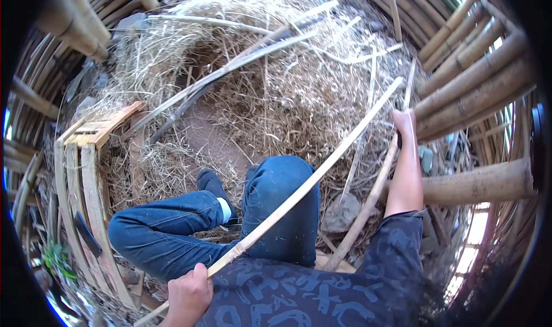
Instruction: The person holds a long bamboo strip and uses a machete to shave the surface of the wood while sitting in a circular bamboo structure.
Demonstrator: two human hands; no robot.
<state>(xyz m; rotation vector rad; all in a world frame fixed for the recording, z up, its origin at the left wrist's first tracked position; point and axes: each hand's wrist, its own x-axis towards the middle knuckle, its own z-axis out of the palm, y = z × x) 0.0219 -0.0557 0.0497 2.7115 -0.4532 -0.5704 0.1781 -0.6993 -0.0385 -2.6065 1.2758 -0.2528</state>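
Note:
My left hand [191, 295] is closed around the lower part of a long pale bamboo strip [313, 177]. The strip slants up to the right across my raised knee, and its far end is free. On the right, my outstretched right hand [404, 121] is closed at the upper end of a rough wooden stick [365, 212], which leans down toward my side. A thin pale piece [410, 82] rises just beyond that hand; whether it belongs to the same stick is hidden by the fingers.
Dry straw and shavings [287, 91] cover the ground, with long split strips [241, 59] across them. A slatted wooden crate [89, 171] stands at left, a dark flat blade-like piece [87, 234] against it. Thick bamboo poles [466, 183] and a grey stone [340, 213] are at right.

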